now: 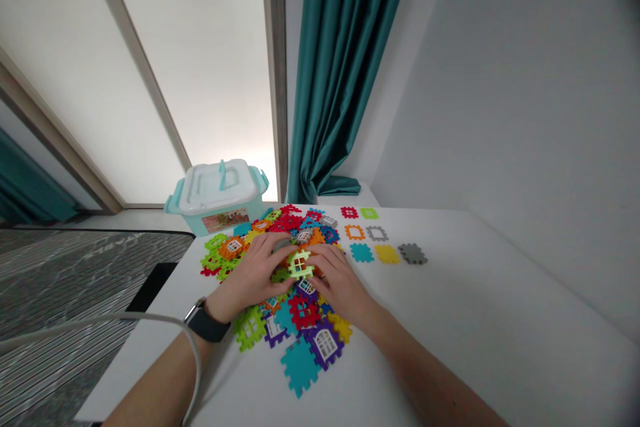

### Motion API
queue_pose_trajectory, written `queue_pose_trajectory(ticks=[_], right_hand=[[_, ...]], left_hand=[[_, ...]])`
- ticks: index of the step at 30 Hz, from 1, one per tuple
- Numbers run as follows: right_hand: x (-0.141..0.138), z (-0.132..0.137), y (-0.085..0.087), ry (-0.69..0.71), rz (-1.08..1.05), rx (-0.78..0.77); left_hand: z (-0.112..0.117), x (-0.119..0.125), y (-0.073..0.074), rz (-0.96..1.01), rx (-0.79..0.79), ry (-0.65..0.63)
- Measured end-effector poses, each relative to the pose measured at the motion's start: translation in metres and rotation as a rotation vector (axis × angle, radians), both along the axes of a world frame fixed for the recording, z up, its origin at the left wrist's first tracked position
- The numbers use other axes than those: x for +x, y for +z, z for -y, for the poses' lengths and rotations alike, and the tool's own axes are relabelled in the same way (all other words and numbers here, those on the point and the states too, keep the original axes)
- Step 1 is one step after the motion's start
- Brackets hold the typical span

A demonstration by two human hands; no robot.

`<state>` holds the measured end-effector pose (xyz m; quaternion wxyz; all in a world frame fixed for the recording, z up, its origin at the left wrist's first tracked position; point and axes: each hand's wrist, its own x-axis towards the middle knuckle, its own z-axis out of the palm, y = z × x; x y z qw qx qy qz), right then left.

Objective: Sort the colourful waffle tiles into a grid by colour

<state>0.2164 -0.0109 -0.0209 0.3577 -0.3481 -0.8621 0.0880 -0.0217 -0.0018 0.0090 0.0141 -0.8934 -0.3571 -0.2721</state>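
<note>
A heap of colourful interlocking plastic tiles (280,293) lies on a white table (475,320). Both hands meet over the heap. My left hand (257,273), with a dark watch (206,321) on its wrist, and my right hand (337,280) pinch a light green window tile (300,264) between their fingertips, holding it upright above the pile. An orange tile shows just behind it. A teal tile (300,365) and a purple window tile (325,343) lie at the near edge of the heap.
Several single tiles are laid out apart to the right of the heap, among them red (349,212), green (369,213), yellow (387,254) and grey (413,253). A lidded teal-and-white storage box (220,197) stands at the back left. A teal curtain (340,73) hangs behind.
</note>
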Motion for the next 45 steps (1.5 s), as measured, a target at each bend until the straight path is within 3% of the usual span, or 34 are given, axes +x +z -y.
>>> queue_pose_trajectory(ticks=[8, 19, 30, 33, 39, 45], right_hand=[[-0.001, 0.001, 0.001, -0.071, -0.076, 0.027], [0.001, 0.001, 0.003, -0.077, -0.006, 0.116], [0.001, -0.001, 0.004, -0.132, -0.153, 0.236], [0.000, -0.002, 0.005, -0.165, -0.270, 0.104], [-0.006, 0.000, 0.009, -0.220, -0.480, -0.333], [-0.013, 0.008, 0.011, -0.091, -0.518, -0.511]], left_hand=[[-0.001, 0.000, -0.003, 0.064, 0.019, 0.007], [-0.002, -0.003, -0.005, 0.159, 0.056, 0.009], [0.003, 0.016, -0.005, 0.399, -0.199, 0.048], [0.003, 0.019, -0.005, 0.439, -0.228, 0.037], [0.002, 0.018, -0.007, 0.498, -0.295, 0.002], [0.001, 0.020, -0.005, 0.588, -0.392, 0.018]])
